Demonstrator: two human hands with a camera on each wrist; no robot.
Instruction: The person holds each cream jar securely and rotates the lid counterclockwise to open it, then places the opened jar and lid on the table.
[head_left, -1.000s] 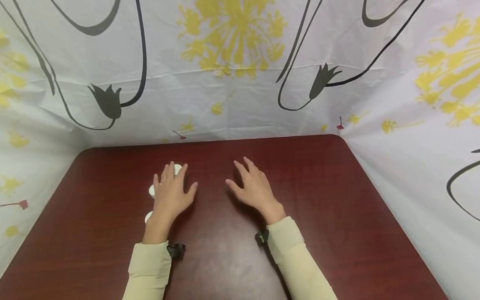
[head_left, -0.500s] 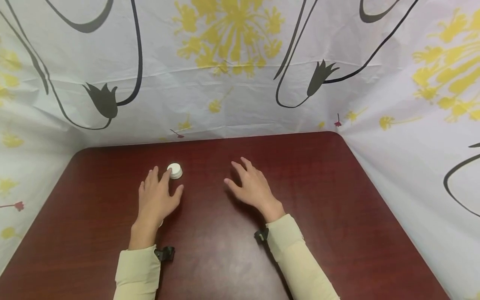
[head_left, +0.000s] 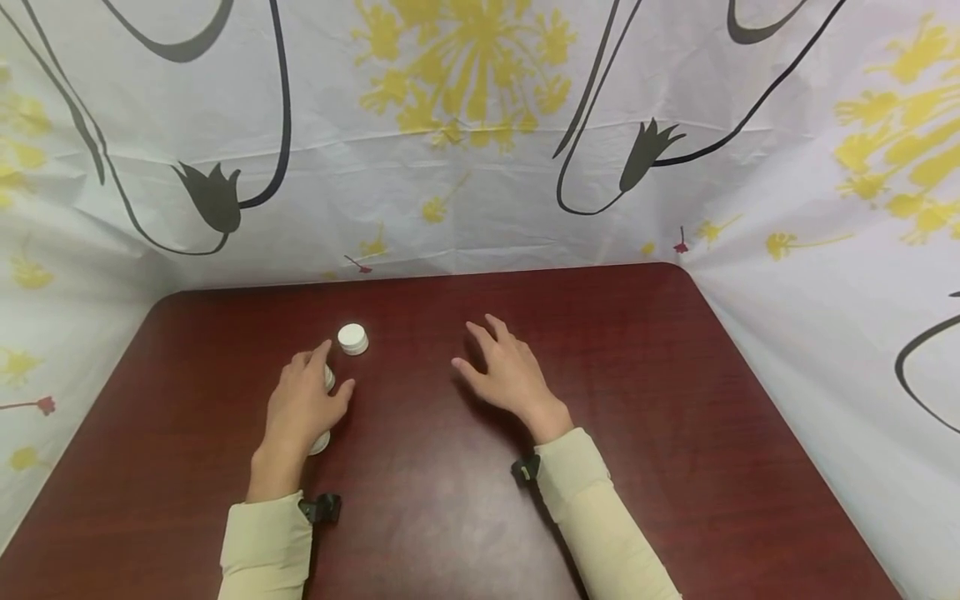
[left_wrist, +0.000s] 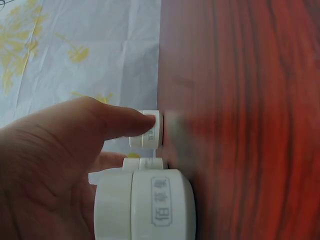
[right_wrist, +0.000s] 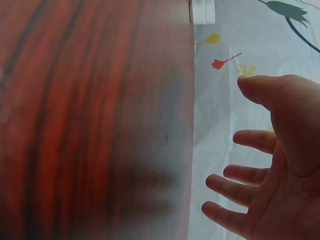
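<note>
Three small white lidded jars stand in a row on the dark red table. The far jar (head_left: 352,339) shows whole; the middle jar (head_left: 328,379) and near jar (head_left: 320,442) are partly covered by my left hand (head_left: 300,407). That hand hovers at the row with its thumb and fingers apart, the middle jar showing in the gap between them. In the left wrist view, the near jar (left_wrist: 160,207) looms large with dark printed characters on its side. My right hand (head_left: 512,379) stays over the table right of the jars, fingers spread, holding nothing.
The reddish-brown wooden table (head_left: 675,467) has rounded far corners. A white cloth (head_left: 465,192) with yellow and grey flower prints hangs behind it and along both sides. A black band with a small device (head_left: 321,508) sits at each wrist.
My left hand has moved left and a little nearer, off the far jar, which shows whole now. The middle and near jars appear on its right side. My right hand has stayed put.
</note>
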